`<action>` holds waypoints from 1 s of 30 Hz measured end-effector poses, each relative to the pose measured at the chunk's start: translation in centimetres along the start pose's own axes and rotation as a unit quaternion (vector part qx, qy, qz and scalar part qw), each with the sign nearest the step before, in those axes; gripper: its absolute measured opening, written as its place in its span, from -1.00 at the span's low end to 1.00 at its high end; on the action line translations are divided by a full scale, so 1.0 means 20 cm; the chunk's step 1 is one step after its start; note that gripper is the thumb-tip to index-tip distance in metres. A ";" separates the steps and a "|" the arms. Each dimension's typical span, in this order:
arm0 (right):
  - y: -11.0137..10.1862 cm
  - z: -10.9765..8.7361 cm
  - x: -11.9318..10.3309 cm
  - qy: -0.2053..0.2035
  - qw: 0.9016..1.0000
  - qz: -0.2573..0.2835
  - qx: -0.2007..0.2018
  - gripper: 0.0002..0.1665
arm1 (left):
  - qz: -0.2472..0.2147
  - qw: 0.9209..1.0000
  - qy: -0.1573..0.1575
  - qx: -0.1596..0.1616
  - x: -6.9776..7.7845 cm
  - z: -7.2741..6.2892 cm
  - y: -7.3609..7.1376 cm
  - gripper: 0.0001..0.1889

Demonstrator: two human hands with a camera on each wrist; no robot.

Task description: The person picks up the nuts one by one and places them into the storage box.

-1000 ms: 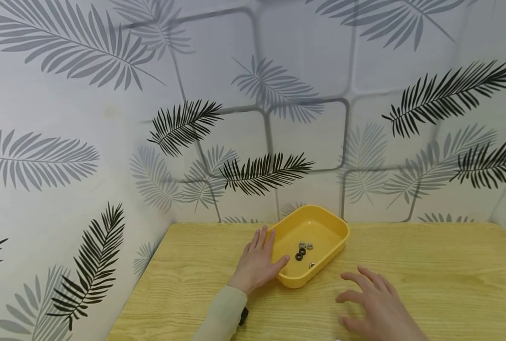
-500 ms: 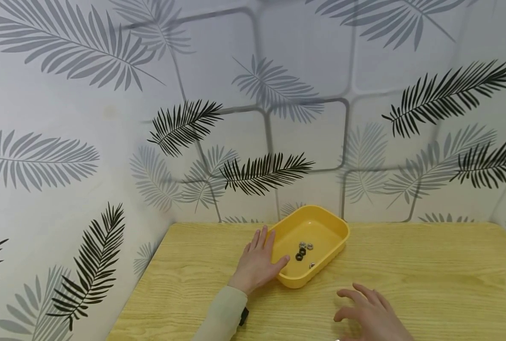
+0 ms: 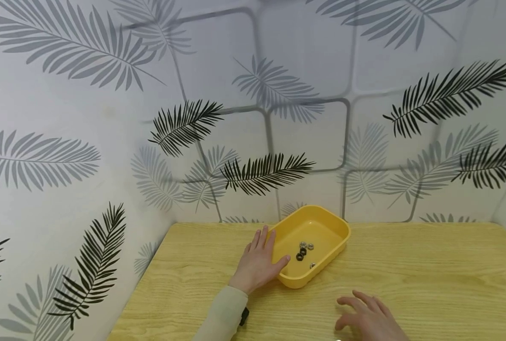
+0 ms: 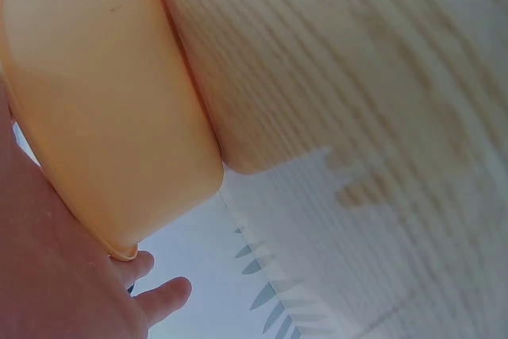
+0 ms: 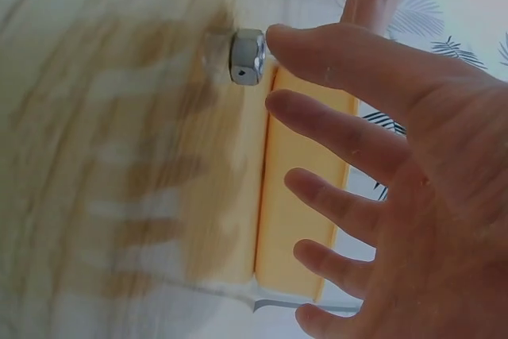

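A yellow plastic tray stands on the wooden table, holding several loose hex nuts, some black and some silver. My left hand rests over the tray's left rim, fingers straight and the thumb reaching over the inside. In the left wrist view the hand lies along the rim above the outer wall. My right hand hovers low to the right of the tray, fingers spread and holding nothing. Its thumb tip is right by a silver hex nut on the table.
The wooden table extends to both sides of the tray. Behind it rises a pale wall with a leaf pattern, close to the tray's far corner. A black band shows at the left sleeve.
My right hand has drawn back toward the near edge of the view and sunk a little lower, its fingers still spread. The left hand and the tray stay in place.
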State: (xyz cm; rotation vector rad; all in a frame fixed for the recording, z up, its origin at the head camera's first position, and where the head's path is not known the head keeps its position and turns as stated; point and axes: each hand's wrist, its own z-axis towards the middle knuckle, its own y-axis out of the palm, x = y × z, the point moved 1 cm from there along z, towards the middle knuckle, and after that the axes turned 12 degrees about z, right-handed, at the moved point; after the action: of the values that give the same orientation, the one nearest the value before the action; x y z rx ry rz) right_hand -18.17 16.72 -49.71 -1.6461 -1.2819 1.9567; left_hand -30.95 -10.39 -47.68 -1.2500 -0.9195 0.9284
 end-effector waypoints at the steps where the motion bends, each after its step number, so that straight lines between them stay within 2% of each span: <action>1: 0.00 0.00 0.00 0.001 1.000 0.002 -0.001 -0.76 | 0.000 1.000 0.000 0.000 0.00 0.00 0.00 -0.11; 6: 0.02 0.01 0.00 0.000 1.000 0.007 -0.004 -0.84 | 0.002 1.000 0.001 0.006 -0.01 0.01 0.00 -0.11; 14: 0.04 0.01 0.02 0.018 1.000 0.013 -0.010 -0.81 | -0.011 1.000 0.006 0.004 -0.01 0.02 0.01 -0.13; 30: 0.08 0.02 0.04 0.018 0.999 0.016 -0.022 -0.80 | -0.004 1.000 0.007 0.009 -0.01 0.02 0.03 -0.14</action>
State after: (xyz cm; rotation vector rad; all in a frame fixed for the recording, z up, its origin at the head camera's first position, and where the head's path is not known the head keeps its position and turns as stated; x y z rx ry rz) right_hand -18.28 16.28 -51.51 -1.7251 -1.3027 1.9203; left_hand -31.37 -10.38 -48.21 -1.2352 -0.9029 0.9179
